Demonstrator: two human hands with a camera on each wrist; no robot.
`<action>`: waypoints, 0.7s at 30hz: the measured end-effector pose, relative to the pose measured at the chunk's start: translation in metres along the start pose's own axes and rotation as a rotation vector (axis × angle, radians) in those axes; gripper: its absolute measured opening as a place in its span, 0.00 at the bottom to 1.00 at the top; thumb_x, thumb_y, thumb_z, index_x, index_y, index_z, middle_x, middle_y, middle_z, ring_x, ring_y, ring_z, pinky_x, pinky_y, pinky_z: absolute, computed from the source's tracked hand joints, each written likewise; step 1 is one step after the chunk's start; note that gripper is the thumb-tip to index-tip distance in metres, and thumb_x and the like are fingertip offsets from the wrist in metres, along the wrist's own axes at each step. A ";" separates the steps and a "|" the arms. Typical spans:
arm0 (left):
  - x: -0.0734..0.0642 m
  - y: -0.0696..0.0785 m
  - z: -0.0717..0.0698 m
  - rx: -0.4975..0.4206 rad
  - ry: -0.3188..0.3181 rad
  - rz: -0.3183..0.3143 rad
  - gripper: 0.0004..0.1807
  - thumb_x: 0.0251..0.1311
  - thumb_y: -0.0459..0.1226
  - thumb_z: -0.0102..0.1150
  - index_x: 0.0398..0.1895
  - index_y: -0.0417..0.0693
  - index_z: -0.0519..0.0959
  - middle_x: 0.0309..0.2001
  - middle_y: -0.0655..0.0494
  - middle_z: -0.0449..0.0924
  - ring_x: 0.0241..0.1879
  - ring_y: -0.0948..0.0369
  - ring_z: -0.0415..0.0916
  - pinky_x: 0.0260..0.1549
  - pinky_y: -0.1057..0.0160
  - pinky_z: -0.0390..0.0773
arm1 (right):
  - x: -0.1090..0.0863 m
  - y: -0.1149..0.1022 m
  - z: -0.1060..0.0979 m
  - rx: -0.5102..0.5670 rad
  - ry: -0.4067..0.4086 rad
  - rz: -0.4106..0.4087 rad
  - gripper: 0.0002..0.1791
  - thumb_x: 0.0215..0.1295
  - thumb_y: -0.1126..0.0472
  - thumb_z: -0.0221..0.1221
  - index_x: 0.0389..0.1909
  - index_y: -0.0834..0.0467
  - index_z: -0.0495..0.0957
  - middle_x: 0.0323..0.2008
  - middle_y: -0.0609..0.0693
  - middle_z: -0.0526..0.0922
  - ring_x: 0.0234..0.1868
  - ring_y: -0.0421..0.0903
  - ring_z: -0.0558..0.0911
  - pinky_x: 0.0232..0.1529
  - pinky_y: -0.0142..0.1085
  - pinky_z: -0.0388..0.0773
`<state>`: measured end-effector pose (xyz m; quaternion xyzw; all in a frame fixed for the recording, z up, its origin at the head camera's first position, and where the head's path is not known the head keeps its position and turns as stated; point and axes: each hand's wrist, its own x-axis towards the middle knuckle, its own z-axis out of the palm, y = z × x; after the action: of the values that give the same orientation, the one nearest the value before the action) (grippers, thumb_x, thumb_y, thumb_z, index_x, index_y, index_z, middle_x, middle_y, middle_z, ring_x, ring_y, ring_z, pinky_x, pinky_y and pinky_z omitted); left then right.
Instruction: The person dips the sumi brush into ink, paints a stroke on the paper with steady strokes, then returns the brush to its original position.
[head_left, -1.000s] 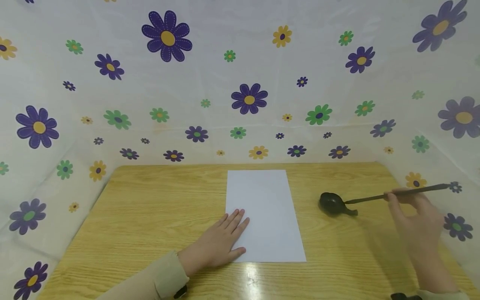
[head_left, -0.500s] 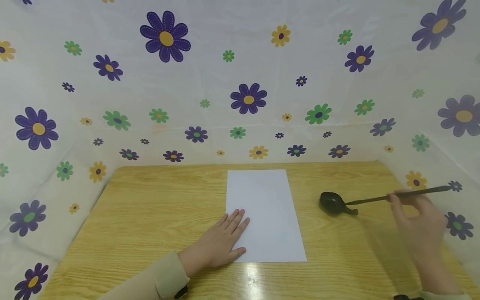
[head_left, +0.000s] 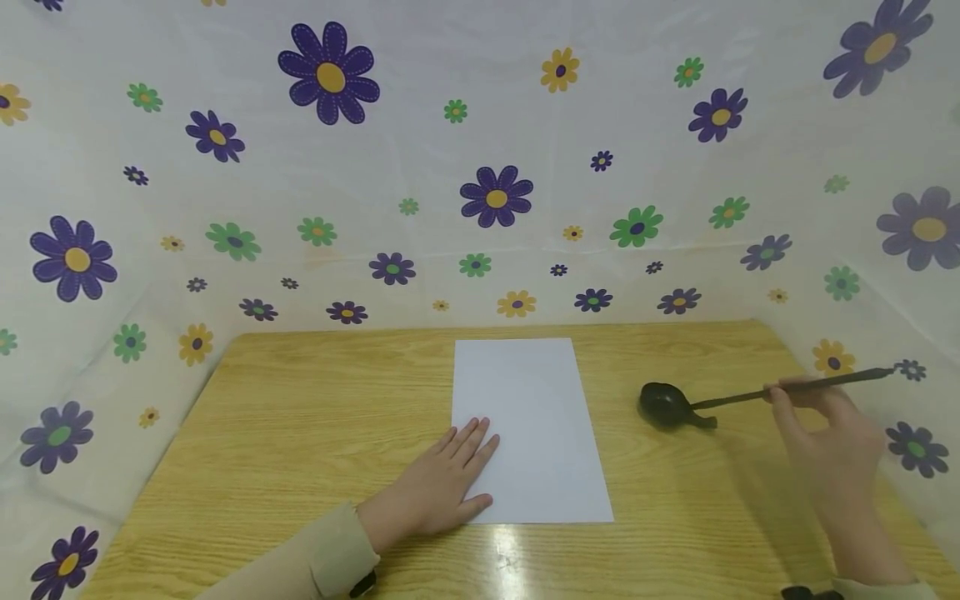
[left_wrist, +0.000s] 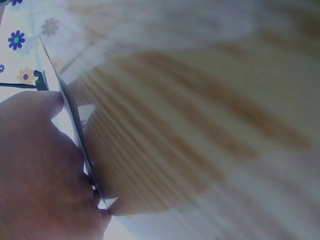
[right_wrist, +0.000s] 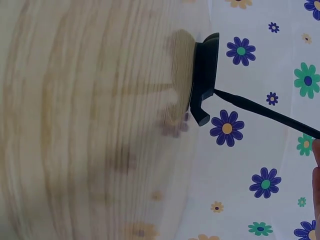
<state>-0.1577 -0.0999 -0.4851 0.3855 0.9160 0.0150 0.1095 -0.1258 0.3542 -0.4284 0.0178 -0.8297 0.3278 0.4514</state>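
Along the tabletop's [head_left: 300, 417] near left, a pale sleeve [head_left: 341, 546] slants in, and the left hand [head_left: 431, 490] lies palm-down, fingers straight, thumb out, over the white paper's [head_left: 528, 417] lower left edge. Next, a black spouted dish [head_left: 663, 404]; the brush's [head_left: 731, 399] tip meets its rim, perhaps touching. Far right, forearm angled upward, the right hand [head_left: 836, 450] pinches that brush mid-handle.

1. On the yellow wood-grain table [head_left: 300, 400], a rectangular white paper sheet [head_left: 538, 417] reaches near the back edge.
2. The left hand [head_left: 441, 486] lies across the sheet's left edge.
3. I see a rounded black dish [head_left: 664, 406] between sheet and right edge.
4. The right hand [head_left: 836, 446] holds a slim black stick [head_left: 843, 380], tip at the dish.
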 end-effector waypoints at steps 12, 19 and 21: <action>-0.001 0.001 -0.002 -0.003 0.008 0.007 0.42 0.81 0.58 0.43 0.87 0.45 0.50 0.88 0.42 0.41 0.87 0.47 0.42 0.85 0.46 0.53 | 0.004 0.002 -0.011 -0.041 0.019 -0.039 0.04 0.60 0.74 0.66 0.33 0.74 0.86 0.45 0.02 0.73 0.47 0.04 0.71 0.48 0.07 0.62; -0.002 0.002 -0.003 -0.002 0.016 0.015 0.42 0.81 0.58 0.43 0.87 0.44 0.51 0.87 0.41 0.43 0.87 0.47 0.44 0.84 0.46 0.55 | 0.007 0.000 -0.018 -0.058 0.042 -0.010 0.06 0.62 0.73 0.65 0.33 0.75 0.85 0.44 0.01 0.72 0.47 0.04 0.70 0.51 0.08 0.61; -0.002 0.002 -0.002 -0.001 0.015 0.013 0.42 0.81 0.58 0.43 0.87 0.44 0.51 0.87 0.41 0.42 0.87 0.47 0.43 0.84 0.46 0.55 | 0.009 -0.002 -0.019 -0.054 0.039 0.013 0.07 0.63 0.72 0.65 0.33 0.76 0.85 0.43 0.01 0.72 0.47 0.04 0.70 0.52 0.08 0.62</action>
<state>-0.1556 -0.1003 -0.4821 0.3912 0.9143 0.0191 0.1030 -0.1167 0.3655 -0.4138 -0.0063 -0.8294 0.3084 0.4657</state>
